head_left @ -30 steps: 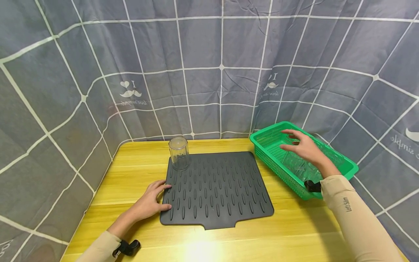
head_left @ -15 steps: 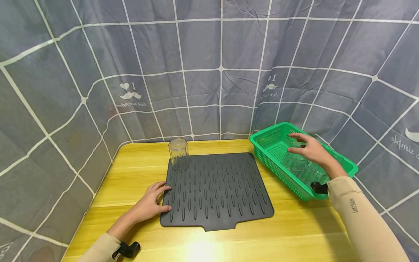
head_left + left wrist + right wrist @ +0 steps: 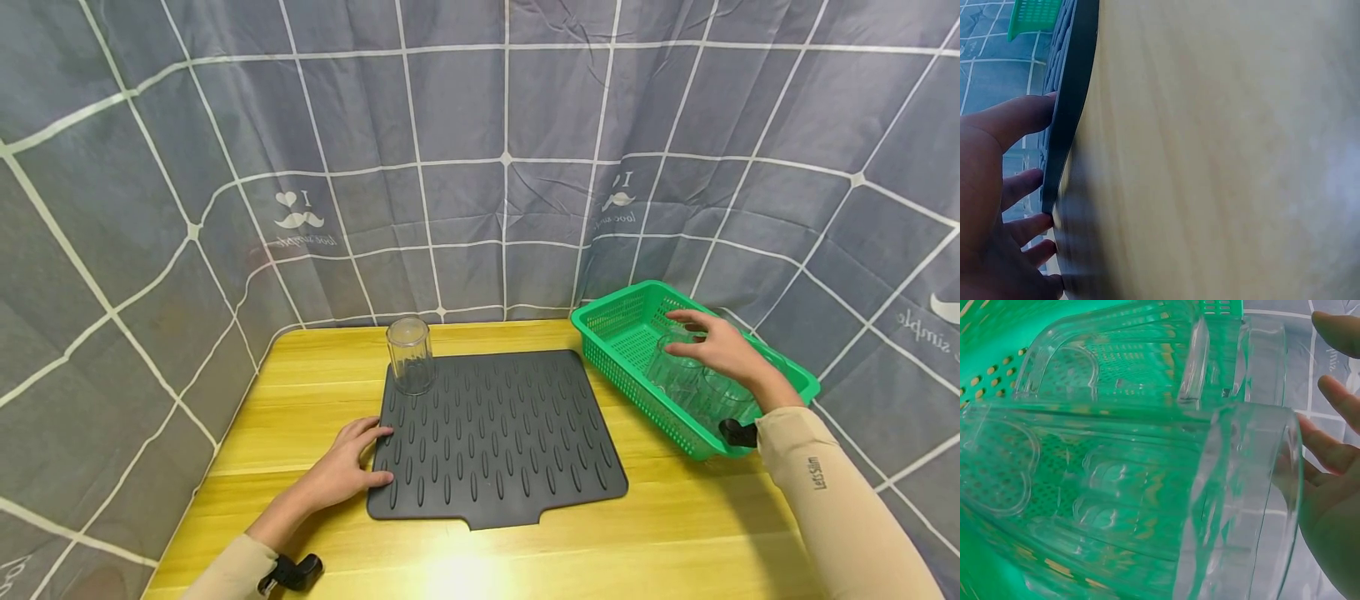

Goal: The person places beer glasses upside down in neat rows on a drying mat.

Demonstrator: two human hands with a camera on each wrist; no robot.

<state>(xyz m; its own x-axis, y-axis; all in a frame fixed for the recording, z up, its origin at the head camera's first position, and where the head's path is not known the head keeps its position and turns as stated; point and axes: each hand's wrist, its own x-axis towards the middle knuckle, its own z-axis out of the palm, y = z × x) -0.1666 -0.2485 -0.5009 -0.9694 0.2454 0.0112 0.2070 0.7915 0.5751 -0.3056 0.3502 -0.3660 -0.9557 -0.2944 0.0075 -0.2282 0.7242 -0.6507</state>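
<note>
My left hand [image 3: 343,468] rests at the left edge of a dark grey ribbed drying mat [image 3: 495,433], thumb and index fingertip on its border; the left wrist view shows its other fingertips [image 3: 1038,253] beside the edge. A clear drinking glass [image 3: 411,358] stands on the mat's back left corner. My right hand [image 3: 716,346] hovers over a green plastic basket [image 3: 626,375], thumb and fingers spread above the glasses inside. In the right wrist view, a clear glass [image 3: 1235,500] is in front, another glass [image 3: 1110,356] behind it, and the fingers [image 3: 1335,450] are beyond the near rim.
Mat and basket stand on a yellow wood-grain table [image 3: 315,358]. A grey curtain [image 3: 465,208] with white grid lines hangs close behind and along both sides. The basket's perforated wall rises at the mat's right side.
My right hand has moved a little right and toward me over the basket, most of it in the first half second. The left hand, mat and standing glass have stayed put.
</note>
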